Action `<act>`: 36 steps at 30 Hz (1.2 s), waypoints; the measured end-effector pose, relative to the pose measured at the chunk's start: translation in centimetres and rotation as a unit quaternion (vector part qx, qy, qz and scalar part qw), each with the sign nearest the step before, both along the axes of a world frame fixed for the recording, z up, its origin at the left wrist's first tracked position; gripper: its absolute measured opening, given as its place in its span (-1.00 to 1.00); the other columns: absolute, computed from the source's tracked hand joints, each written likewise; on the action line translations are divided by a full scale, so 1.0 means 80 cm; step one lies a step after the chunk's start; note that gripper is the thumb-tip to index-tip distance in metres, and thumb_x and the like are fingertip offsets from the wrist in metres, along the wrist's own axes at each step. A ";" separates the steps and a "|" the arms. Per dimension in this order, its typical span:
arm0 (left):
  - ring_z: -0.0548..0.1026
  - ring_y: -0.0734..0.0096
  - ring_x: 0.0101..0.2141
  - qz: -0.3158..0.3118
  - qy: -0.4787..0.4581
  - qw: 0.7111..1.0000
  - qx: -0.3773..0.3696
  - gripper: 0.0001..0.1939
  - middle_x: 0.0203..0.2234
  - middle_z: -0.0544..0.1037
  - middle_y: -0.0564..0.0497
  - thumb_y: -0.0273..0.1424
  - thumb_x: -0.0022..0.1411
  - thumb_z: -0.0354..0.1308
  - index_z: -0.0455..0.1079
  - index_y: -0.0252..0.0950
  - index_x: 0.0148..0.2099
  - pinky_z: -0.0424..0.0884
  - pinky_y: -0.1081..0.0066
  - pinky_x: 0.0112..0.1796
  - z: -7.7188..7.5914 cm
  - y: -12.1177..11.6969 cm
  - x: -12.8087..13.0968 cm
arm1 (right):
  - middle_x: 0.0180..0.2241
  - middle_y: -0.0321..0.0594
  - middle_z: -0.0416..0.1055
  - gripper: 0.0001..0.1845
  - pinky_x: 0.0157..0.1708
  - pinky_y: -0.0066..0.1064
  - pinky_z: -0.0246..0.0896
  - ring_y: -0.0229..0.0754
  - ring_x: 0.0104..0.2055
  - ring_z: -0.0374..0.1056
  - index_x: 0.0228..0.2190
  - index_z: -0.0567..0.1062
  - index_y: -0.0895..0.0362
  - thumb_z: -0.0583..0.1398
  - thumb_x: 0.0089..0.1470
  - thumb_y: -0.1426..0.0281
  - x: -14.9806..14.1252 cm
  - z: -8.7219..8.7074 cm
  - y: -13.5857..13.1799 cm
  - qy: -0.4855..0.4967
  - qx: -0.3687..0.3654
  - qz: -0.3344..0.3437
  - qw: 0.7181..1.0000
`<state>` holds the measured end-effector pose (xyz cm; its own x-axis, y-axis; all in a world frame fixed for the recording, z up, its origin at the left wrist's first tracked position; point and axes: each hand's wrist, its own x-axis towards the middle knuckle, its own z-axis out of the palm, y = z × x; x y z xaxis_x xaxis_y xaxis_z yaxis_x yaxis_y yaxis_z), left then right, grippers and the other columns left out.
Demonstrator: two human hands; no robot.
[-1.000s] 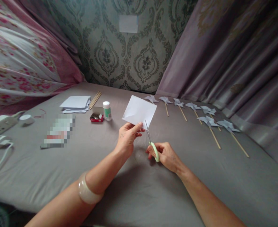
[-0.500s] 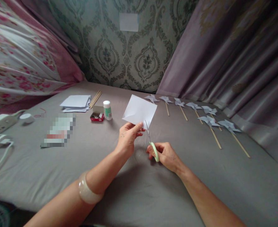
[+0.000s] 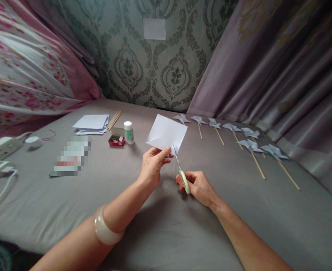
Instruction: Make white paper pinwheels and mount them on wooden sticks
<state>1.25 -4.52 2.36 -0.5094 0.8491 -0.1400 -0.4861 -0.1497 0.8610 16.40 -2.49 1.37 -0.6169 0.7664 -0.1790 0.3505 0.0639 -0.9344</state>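
My left hand (image 3: 153, 162) pinches a square sheet of white paper (image 3: 167, 131) by its lower edge, thumb on top, holding it above the grey cloth. My right hand (image 3: 196, 186) is closed round the light green handles of a pair of scissors (image 3: 184, 180). Their blades point up and away from me and lie at the paper's lower corner, just right of my left thumb. Part of the blades is hard to make out against the white sheet.
Several paper pinwheels (image 3: 252, 146) on sticks lie along the right. Further left are a white bottle (image 3: 128, 132), a small red box (image 3: 116, 141) of metal bits, wooden sticks (image 3: 115, 119), stacked paper (image 3: 91, 122), a blurred packet (image 3: 71, 156) and a power strip (image 3: 3, 148).
The scissor blades have closed somewhat at the paper's corner. Both hands keep almost the same place, and the surroundings sit slightly lower in the view.
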 end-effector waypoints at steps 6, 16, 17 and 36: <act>0.47 0.49 -0.49 0.002 0.000 1.000 -0.005 -0.71 -0.56 0.50 0.02 -0.33 -0.18 0.39 0.37 -0.35 -0.49 0.30 0.52 -0.48 0.002 0.000 0.000 | -0.66 -0.29 0.30 -0.48 -0.59 -0.46 0.01 -0.34 -0.60 0.13 -0.63 0.40 0.19 0.22 -0.09 -0.04 -0.001 -0.001 0.000 0.004 0.006 -0.005 1.000; 0.47 0.50 -0.50 0.006 -0.006 1.000 -0.001 -0.70 -0.56 0.50 0.02 -0.33 -0.20 0.40 0.36 -0.36 -0.50 0.30 0.52 -0.48 0.002 0.001 -0.001 | -0.67 -0.34 0.25 -0.51 -0.56 -0.46 0.00 -0.34 -0.58 0.10 -0.64 0.37 0.17 0.21 -0.07 -0.01 -0.002 -0.002 0.001 -0.004 0.019 -0.016 1.000; 0.47 0.51 -0.50 0.007 -0.007 1.000 -0.001 -0.71 -0.56 0.50 0.02 -0.34 -0.20 0.40 0.36 -0.36 -0.50 0.30 0.53 -0.48 0.003 0.001 -0.001 | -0.67 -0.34 0.25 -0.51 -0.56 -0.46 0.00 -0.34 -0.58 0.11 -0.65 0.37 0.17 0.21 -0.08 -0.01 -0.002 -0.001 0.000 -0.006 0.021 -0.018 1.000; 0.42 0.55 -0.54 -0.002 0.005 1.000 0.004 -0.75 -0.57 0.50 0.02 -0.36 -0.18 0.39 0.41 -0.38 -0.49 0.28 0.52 -0.48 0.000 0.002 -0.001 | -0.67 -0.31 0.29 -0.51 -0.57 -0.46 0.03 -0.33 -0.59 0.14 -0.66 0.40 0.18 0.23 -0.11 0.00 -0.002 0.000 -0.001 -0.003 0.029 -0.027 0.999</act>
